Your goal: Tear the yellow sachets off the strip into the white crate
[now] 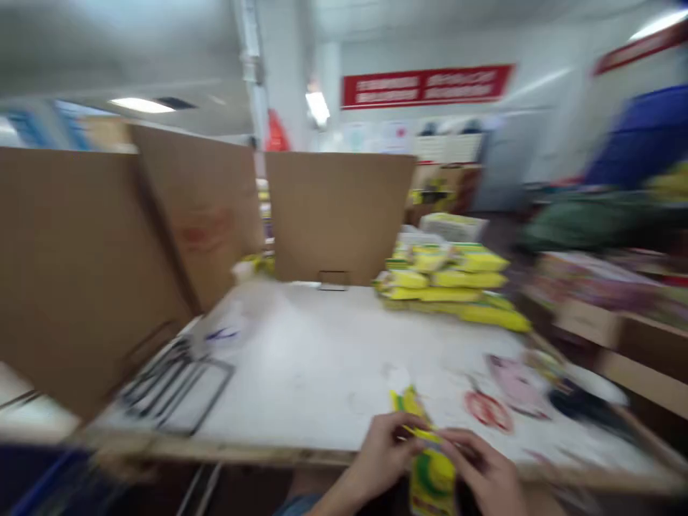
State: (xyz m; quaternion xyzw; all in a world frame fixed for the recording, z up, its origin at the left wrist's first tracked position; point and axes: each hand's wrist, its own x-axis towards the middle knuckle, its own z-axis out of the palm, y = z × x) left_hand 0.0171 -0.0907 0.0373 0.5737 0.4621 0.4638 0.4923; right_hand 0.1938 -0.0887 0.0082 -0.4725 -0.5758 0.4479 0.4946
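Near the front edge of the white table (322,373), my left hand (384,455) pinches the upper left side of a yellow and green packet (433,476). My right hand (478,462) is closed on the same packet's upper right side, close to the left one. The packet hangs down at the table edge, its lower end cut off by the frame. Just beyond my fingers, another yellow piece (411,405) lies on the table; whether it joins the packet is unclear. The view is blurred.
Cardboard panels (338,215) stand at the back and left. Stacked yellow packets (451,279) lie at the back right. Black metal frames (172,387) are on the left; red-handled scissors (488,410) and a pink phone-like item (516,385) on the right. An open carton (645,365) stands beyond the right edge.
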